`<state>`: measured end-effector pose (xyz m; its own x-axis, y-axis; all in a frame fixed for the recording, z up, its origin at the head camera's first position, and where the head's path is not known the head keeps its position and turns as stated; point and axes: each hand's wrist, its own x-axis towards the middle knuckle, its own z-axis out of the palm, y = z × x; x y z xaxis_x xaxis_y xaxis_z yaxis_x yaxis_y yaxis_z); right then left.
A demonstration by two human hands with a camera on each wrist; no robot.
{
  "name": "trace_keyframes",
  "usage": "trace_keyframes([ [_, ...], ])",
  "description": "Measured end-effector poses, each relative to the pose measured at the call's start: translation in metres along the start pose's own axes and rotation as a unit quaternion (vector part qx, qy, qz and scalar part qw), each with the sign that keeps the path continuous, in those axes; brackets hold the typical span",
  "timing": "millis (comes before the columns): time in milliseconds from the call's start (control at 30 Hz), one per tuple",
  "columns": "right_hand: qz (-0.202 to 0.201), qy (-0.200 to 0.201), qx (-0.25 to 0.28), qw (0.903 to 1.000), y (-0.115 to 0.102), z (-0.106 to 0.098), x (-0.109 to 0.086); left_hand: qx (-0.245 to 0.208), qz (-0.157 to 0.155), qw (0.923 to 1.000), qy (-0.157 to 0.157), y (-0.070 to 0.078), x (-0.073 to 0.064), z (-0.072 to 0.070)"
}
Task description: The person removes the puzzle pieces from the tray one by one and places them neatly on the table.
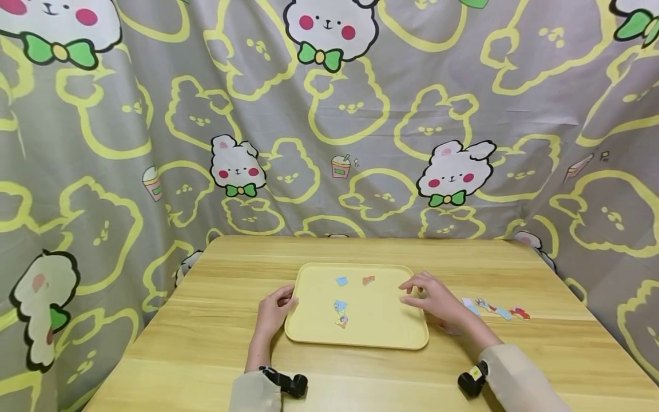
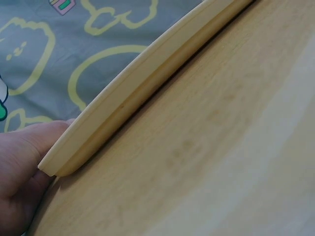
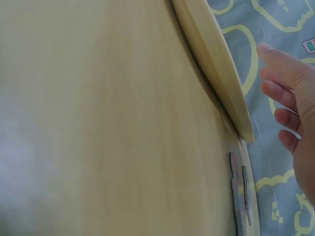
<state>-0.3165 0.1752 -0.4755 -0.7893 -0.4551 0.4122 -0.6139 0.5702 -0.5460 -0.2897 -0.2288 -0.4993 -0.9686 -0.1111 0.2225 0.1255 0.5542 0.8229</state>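
A pale yellow tray (image 1: 381,332) lies on the wooden table. My left hand (image 1: 275,312) grips its left rim; the left wrist view shows that hand (image 2: 24,167) around the tray's edge (image 2: 113,98). My right hand (image 1: 435,297) hovers over the tray's right side, fingers loosely bent and nothing between them. In the right wrist view this hand (image 3: 295,98) is apart from the tray rim (image 3: 216,64). On the tray are a small flat blue piece (image 1: 342,281), an orange-brown piece (image 1: 368,280) and a cluster of small colourful pieces (image 1: 340,306).
More flat colourful pieces (image 1: 501,312) lie on the wooden table (image 1: 556,343) to the right of the tray, partly behind my right forearm. A grey curtain (image 1: 370,131) with cartoon animals hangs behind and along both sides. Each wrist bears a black camera (image 1: 472,380).
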Motion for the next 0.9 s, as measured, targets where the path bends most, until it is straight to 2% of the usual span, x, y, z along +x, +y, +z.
trace_keyframes([
  [300, 0.018, -0.026, 0.008, 0.9995, -0.003, 0.002, 0.010, -0.002, 0.009, 0.9999, 0.004, -0.003, 0.000, 0.000],
  [500, 0.005, -0.029, 0.011, 0.9995, -0.005, 0.005, 0.016, -0.006, 0.002, 1.0000, 0.005, -0.005, 0.000, 0.000],
  [900, -0.021, -0.045, -0.016, 0.9986, -0.009, 0.007, 0.033, -0.008, 0.010, 0.9999, 0.006, -0.004, 0.002, 0.000],
])
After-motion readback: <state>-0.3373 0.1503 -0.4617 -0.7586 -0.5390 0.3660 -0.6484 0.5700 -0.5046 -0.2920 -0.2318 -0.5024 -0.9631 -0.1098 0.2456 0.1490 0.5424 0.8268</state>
